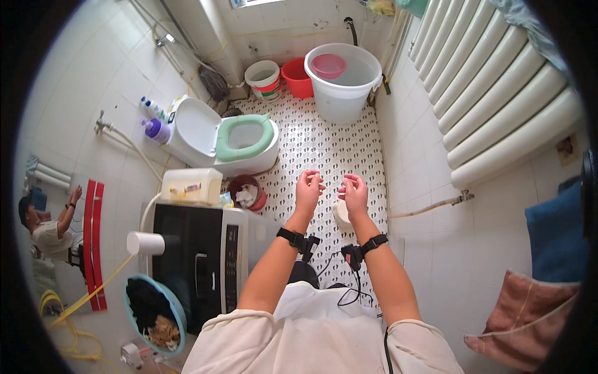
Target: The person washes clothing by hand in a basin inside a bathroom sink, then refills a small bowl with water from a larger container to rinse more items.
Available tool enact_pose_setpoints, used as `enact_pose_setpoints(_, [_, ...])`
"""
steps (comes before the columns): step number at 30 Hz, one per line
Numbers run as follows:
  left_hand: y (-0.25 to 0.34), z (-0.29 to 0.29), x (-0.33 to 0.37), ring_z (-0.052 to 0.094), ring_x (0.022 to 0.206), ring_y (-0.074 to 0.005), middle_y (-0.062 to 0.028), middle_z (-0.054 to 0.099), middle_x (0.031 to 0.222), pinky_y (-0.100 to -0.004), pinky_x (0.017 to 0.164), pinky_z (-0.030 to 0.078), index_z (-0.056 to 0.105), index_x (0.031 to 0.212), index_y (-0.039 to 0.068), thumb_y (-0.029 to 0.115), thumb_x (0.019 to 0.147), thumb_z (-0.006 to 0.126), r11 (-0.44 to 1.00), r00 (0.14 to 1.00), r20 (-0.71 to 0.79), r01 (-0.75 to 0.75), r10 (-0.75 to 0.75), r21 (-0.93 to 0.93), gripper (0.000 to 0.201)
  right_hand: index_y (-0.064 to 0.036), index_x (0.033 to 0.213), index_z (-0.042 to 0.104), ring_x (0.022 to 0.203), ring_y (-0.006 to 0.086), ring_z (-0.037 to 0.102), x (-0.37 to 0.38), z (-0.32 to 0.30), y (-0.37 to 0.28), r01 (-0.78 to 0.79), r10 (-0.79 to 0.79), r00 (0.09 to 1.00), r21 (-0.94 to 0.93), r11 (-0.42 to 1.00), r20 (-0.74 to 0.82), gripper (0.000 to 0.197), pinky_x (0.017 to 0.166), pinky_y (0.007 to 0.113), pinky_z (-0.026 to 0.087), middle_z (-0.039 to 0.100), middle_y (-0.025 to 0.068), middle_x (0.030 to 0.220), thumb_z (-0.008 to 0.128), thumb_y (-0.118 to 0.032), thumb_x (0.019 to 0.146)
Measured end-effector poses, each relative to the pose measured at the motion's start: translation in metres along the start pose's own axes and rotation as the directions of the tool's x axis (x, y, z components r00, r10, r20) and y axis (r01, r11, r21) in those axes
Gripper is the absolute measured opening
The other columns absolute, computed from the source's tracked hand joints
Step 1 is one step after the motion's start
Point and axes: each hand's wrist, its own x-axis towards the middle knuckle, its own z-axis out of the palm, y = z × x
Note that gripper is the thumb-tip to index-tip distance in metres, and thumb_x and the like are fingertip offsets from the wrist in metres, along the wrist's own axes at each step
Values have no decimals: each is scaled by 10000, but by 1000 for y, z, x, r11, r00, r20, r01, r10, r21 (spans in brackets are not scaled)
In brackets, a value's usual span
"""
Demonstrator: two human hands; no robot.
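Note:
Both of my hands are raised in front of me over the patterned floor, a short gap between them. My left hand (308, 191) has loosely bent fingers standing apart and holds nothing. Level with it, my right hand (354, 192) is also empty, its fingers slightly curled and pointing inward. Each wrist wears a black strap with a small dark device; a cable hangs from the right one. A whitish round object (341, 215) on the floor shows partly behind my right hand, its kind unclear. Left of my left hand stands a dark red waste bin (260, 201) with crumpled paper in it.
A toilet (266, 160) with a green seat cover stands at left, its lid up. Nearer is a washing machine (233, 221) beside a blue basin (184, 324) of clothes. Buckets, including a large white tub (339, 103), stand at the back. A radiator (498, 143) lines the right wall.

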Motion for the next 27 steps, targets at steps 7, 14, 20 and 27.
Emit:
enact_pose_setpoints(7, [29,6,164,632,738,-125,-43,635,936,-268,632,499,567,1109,89,244,981,556,1000,996,90,12,-13,12,201,-49,1116,594,712,132,628,142,55,-18,2,-2,998,4,1000,-57,210,597,284,543,606,39,925,574,-154,935])
enact_pose_setpoints(14, [71,29,312,628,682,-116,-45,628,901,-257,571,475,568,1088,70,209,973,547,998,993,100,57,-60,33,181,-69,1139,581,707,120,617,282,99,-55,-94,95,991,20,995,-96,212,602,286,549,593,32,962,570,-171,954])
enact_pose_setpoints(20, [79,41,443,629,711,-120,-41,632,935,-264,620,489,574,1111,103,228,974,548,992,991,53,119,-120,31,187,-71,1122,587,696,116,609,423,130,-68,-107,108,991,17,994,-82,193,598,282,544,583,16,952,572,-171,957])
enact_pose_setpoints(27, [84,59,592,625,698,-120,-45,627,934,-258,590,483,578,1106,91,228,983,547,983,982,-46,182,-180,29,187,-70,1123,579,673,122,597,581,161,-64,-222,227,973,89,971,-47,188,572,284,532,590,23,868,559,-163,961])
